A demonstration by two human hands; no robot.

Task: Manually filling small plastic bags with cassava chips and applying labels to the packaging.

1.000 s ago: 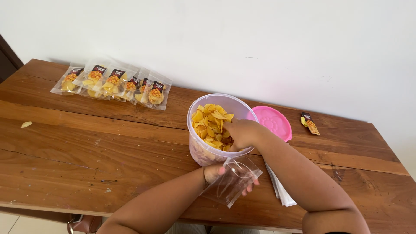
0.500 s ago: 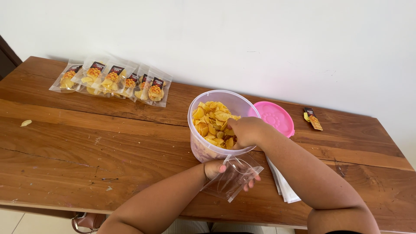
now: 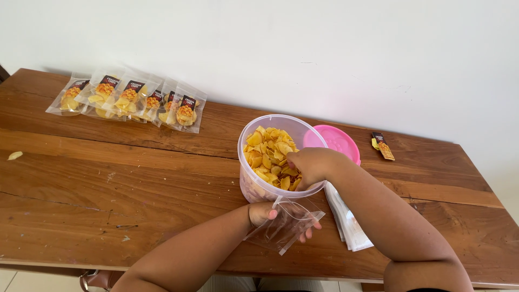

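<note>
- The right hand (image 3: pixel 309 165) reaches into the clear plastic tub (image 3: pixel 258 186) at the centre of the frame, fingers curled down among the yellow chips (image 3: pixel 268 153) (whether it pinches any I cannot tell).
- The left hand (image 3: pixel 266 212), just below the tub, grips an empty clear pouch (image 3: pixel 285 224) with thumb over its top edge and fingers underneath.
- A pink lid (image 3: pixel 339 142) lies right of the tub, touching it or nearly so.
- A stack of flat pouches (image 3: pixel 348 227) lies under the right forearm.
- Filled chip packets (image 3: pixel 130 99) sit in a row at the upper left of the wooden table (image 3: pixel 108 184).
- A small label card (image 3: pixel 383 146) lies at the upper right.
</note>
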